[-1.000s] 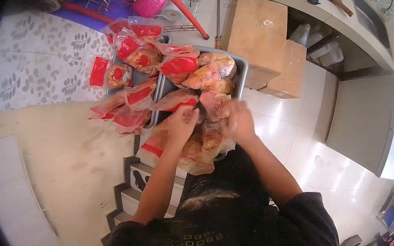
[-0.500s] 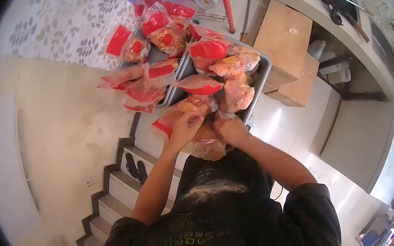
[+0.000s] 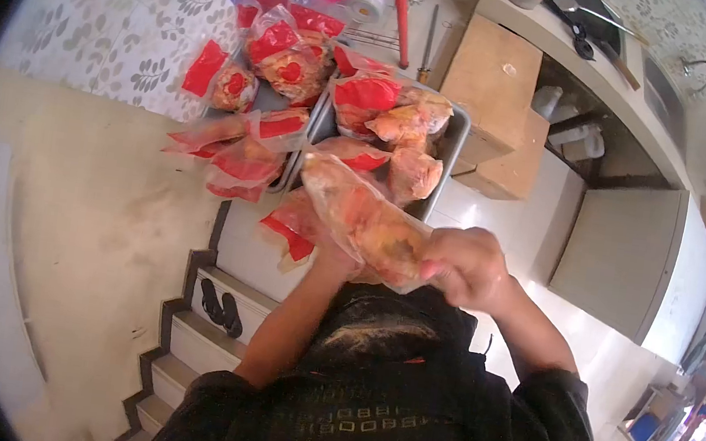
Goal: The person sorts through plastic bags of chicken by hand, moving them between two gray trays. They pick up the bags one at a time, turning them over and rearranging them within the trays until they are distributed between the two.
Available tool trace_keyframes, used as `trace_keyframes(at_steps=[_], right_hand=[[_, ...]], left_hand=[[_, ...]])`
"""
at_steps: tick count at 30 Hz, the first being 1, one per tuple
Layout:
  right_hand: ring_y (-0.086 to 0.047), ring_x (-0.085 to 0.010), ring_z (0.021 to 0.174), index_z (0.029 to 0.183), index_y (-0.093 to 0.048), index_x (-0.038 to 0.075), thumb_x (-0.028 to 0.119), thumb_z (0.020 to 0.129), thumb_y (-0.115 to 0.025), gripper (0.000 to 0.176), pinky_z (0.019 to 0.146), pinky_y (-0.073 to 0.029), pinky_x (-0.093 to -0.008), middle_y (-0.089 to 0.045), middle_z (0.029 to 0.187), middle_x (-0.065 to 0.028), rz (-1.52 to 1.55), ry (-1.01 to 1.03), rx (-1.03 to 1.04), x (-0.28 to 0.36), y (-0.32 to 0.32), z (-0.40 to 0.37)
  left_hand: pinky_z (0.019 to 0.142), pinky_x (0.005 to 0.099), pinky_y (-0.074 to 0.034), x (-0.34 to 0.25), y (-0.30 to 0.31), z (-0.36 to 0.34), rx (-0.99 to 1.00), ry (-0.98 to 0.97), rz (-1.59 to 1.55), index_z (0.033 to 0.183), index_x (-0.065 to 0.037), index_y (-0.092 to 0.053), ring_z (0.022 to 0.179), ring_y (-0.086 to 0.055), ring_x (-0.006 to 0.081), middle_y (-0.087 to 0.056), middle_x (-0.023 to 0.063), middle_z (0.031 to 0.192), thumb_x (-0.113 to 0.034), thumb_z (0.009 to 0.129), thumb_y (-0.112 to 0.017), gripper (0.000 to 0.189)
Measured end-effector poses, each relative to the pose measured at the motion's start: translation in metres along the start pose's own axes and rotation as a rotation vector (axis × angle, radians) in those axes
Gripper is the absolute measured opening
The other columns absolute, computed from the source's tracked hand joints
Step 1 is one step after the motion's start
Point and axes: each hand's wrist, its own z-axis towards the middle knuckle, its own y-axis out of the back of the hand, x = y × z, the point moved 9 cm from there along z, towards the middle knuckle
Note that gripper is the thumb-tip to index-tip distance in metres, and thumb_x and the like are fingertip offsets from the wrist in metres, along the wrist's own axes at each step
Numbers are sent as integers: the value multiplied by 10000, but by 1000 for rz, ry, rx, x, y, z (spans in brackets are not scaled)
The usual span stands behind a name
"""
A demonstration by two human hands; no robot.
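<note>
Gripping one end of a meat bag [image 3: 366,222], the right hand [image 3: 470,268] holds it at the near end of a grey tray [image 3: 459,143]; the left hand [image 3: 337,263] seemingly touches it, fingers too hidden to tell.

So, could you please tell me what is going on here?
The camera wearer's right hand grips one end of a clear plastic bag of what looks like raw poultry, while the left hand is against its near side, fingers mostly hidden. The bag is held up by the near end of two grey trays, where other bags with red panels lie.
</note>
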Motion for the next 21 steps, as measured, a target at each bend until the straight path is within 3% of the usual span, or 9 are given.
trace_keyframes(at_steps=[2, 3, 5, 7, 10, 14, 17, 20, 21], right_hand=[[-610, -279, 623, 826, -600, 23, 124, 923, -637, 144, 574, -482, -338, -622, 747, -98, 23, -26, -117, -39, 10, -25], [-617, -263, 691, 841, -605, 20, 93, 926, -628, 114, 639, -486, -331, -613, 773, -109, -2, -205, -128, -68, 12, -39], [-618, -250, 777, 900, -612, 7, 56, 924, -621, 56, 710, -486, -327, -611, 824, -116, 13, -235, -160, -120, -3, -60], [-628, -329, 849, 910, -620, -1, 69, 895, -649, 77, 775, -501, -397, -641, 902, -158, 144, -394, -227, -195, -39, -87], [-649, -344, 820, 962, -646, -1, 50, 901, -635, 80, 759, -514, -395, -670, 895, -153, -16, -542, -244, -267, -79, -107], [-674, -392, 827, 992, -678, 27, 40, 868, -621, 138, 753, -539, -439, -699, 906, -173, -84, -834, -79, -296, -98, -120], [-674, -398, 834, 975, -701, 75, 89, 862, -599, 154, 763, -548, -460, -703, 924, -163, -530, -832, 138, -280, -90, -110], [-673, -404, 825, 956, -702, 58, 175, 865, -614, 172, 752, -554, -468, -699, 941, -176, -611, -876, 373, -235, -76, -95], [-671, -401, 848, 964, -696, 42, 198, 861, -624, 200, 770, -552, -468, -695, 930, -186, -545, -718, 298, -220, -84, -79]], left_hand=[[1057, 512, -454, -43, 17, 4, -53, -118, 153, 1414, -119, -452, 1249, -533, 298, -547, 114, 1364, -621, 879, -598, 748], [1052, 501, -468, -67, 30, 1, -128, -192, 249, 1396, -109, -461, 1239, -546, 292, -551, 112, 1360, -557, 872, -661, 718], [1033, 476, -493, -93, 42, 3, -73, -171, 423, 1360, -93, -482, 1214, -568, 285, -567, 109, 1331, -387, 802, -774, 695], [1013, 456, -512, -99, 53, 11, -40, -187, 639, 1319, -77, -503, 1189, -588, 276, -582, 106, 1300, -216, 729, -839, 693], [989, 425, -524, -80, 50, 20, -62, -155, 903, 1189, -61, -554, 1167, -598, 254, -599, 95, 1241, 62, 560, -848, 705], [989, 405, -521, -36, 73, 22, 18, -19, 1427, 1135, -58, -575, 1166, -594, 237, -589, 92, 1268, 46, 668, -818, 537], [987, 374, -519, -17, 119, 13, -12, 155, 1478, 1116, -39, -581, 1179, -588, 225, -589, 91, 1286, 61, 757, -761, 414], [955, 324, -533, -19, 96, 14, -156, 180, 1554, 1105, -16, -615, 1141, -620, 192, -642, 92, 1236, 51, 854, -683, 268], [942, 323, -540, -26, 88, 15, -151, 126, 1645, 1100, -12, -629, 1106, -636, 184, -659, 90, 1196, 38, 866, -674, 244]])
